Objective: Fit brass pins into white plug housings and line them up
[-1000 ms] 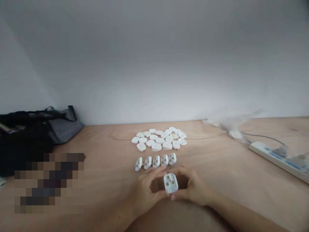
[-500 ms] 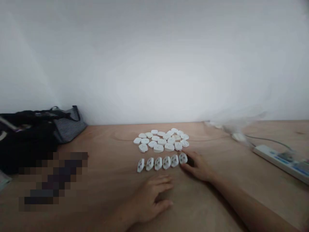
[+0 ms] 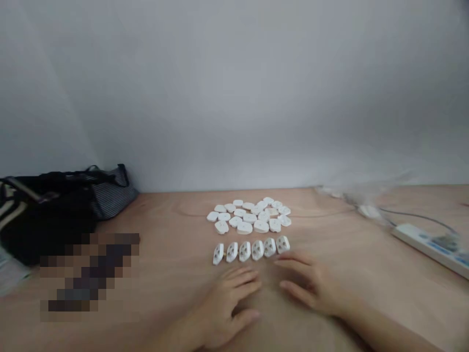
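Note:
Several white plug-like pieces with dark holes, among them a middle piece [image 3: 245, 251], stand on edge in a row across the wooden table. My left hand [image 3: 231, 304] rests below the row with its fingers stretched out, holding nothing. My right hand [image 3: 311, 283] is just in front of the row's right end piece [image 3: 283, 244], thumb and fingers apart and nothing between them. Behind the row lies a cluster of flat white pieces [image 3: 249, 217], close together and some overlapping.
A black bag [image 3: 47, 215] with a striped side sits at the left by the wall. A pixelated dark object [image 3: 95, 271] lies in front of it. At the right are a white power strip [image 3: 428, 249] with a cable and a clear plastic bag [image 3: 366, 195].
My right hand has let go of the right end piece and drawn back toward me. My left hand stays nearly in place. The whole view has shifted slightly.

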The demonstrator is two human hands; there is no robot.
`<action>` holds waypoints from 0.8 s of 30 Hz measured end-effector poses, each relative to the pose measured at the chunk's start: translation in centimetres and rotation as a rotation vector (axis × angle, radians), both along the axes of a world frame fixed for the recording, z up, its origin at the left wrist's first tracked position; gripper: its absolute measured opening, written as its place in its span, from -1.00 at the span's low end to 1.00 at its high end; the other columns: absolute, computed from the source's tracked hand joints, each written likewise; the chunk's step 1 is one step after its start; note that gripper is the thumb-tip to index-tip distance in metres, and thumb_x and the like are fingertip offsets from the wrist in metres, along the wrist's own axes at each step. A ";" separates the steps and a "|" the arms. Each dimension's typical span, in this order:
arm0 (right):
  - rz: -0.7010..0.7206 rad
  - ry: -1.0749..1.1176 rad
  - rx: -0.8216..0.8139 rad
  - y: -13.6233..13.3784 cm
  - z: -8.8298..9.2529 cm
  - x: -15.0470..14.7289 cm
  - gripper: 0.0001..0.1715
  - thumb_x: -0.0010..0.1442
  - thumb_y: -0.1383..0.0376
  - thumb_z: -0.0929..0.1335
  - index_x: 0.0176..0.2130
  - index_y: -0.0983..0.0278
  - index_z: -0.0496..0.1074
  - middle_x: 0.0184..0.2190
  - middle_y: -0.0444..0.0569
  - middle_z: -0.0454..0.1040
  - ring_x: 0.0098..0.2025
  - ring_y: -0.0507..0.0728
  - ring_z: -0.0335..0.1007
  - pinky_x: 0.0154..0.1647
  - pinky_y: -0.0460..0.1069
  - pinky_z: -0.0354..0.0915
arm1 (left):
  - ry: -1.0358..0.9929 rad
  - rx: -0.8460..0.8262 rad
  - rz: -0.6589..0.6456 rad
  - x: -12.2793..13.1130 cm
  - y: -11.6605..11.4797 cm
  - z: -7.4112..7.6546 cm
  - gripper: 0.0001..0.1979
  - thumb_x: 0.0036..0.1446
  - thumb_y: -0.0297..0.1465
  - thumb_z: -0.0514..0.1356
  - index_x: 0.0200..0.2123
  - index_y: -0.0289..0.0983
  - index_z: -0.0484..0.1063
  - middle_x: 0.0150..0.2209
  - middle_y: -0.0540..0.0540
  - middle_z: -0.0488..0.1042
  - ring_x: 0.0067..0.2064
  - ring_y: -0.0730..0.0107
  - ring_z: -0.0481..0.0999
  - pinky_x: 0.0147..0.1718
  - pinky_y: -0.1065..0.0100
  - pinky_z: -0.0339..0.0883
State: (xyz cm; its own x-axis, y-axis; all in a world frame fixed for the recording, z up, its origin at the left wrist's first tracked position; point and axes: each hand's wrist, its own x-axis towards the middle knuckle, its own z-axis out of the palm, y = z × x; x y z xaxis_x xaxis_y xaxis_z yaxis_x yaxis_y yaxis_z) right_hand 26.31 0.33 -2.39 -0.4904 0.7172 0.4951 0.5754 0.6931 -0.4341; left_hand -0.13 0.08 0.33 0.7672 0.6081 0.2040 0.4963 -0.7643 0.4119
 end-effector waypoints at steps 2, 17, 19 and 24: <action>0.126 -0.127 -0.094 -0.7 0.2 -0.6 -0.44 0.19 0.14 0.31 0.15 0.21 0.25 0.11 0.10 0.31 0.13 0.24 0.23 0.12 0.17 0.20 | 0.048 -0.011 -0.012 -0.5 0.0 0.0 -0.49 0.12 -0.25 0.18 0.16 -0.12 0.24 0.18 -0.12 0.27 0.20 0.04 0.23 0.15 -0.04 0.12; 0.177 -0.285 -0.222 -0.3 1.1 -1.5 -0.35 0.19 0.01 0.27 0.20 0.15 0.16 0.21 0.06 0.19 0.22 0.26 0.09 0.21 0.27 -0.02 | -0.076 0.067 0.037 -1.3 1.1 -0.6 -0.79 0.14 -0.32 0.15 -0.19 -0.24 0.51 -0.18 -0.17 0.52 -0.10 0.16 0.47 -0.07 0.17 0.33; 0.181 -0.255 -0.215 -0.2 1.1 -1.5 -0.35 0.18 0.02 0.29 0.19 0.16 0.18 0.20 0.07 0.21 0.21 0.27 0.10 0.20 0.26 -0.01 | -0.155 0.142 0.184 -2.1 2.1 -0.2 -0.81 0.17 -0.38 0.11 -0.38 -0.28 0.51 -0.35 -0.15 0.49 -0.24 0.23 0.47 -0.18 0.24 0.36; 0.186 -0.216 -0.213 -0.3 1.1 -1.3 -0.36 0.16 0.04 0.32 0.18 0.17 0.22 0.17 0.10 0.25 0.18 0.29 0.14 0.18 0.27 0.00 | -0.134 0.056 0.306 -4.7 5.6 0.4 -0.50 0.08 -0.37 0.19 0.12 -0.20 0.27 0.14 -0.18 0.27 0.15 0.10 0.26 0.11 0.11 0.14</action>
State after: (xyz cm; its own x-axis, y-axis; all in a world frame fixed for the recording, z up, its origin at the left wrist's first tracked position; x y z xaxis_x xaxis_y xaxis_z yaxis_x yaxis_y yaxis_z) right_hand 24.96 0.05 -1.32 -0.6991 0.6821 0.2145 0.5424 0.7013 -0.4626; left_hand -4.79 5.72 0.71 0.5150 0.7911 0.3302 0.6507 -0.6115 0.4501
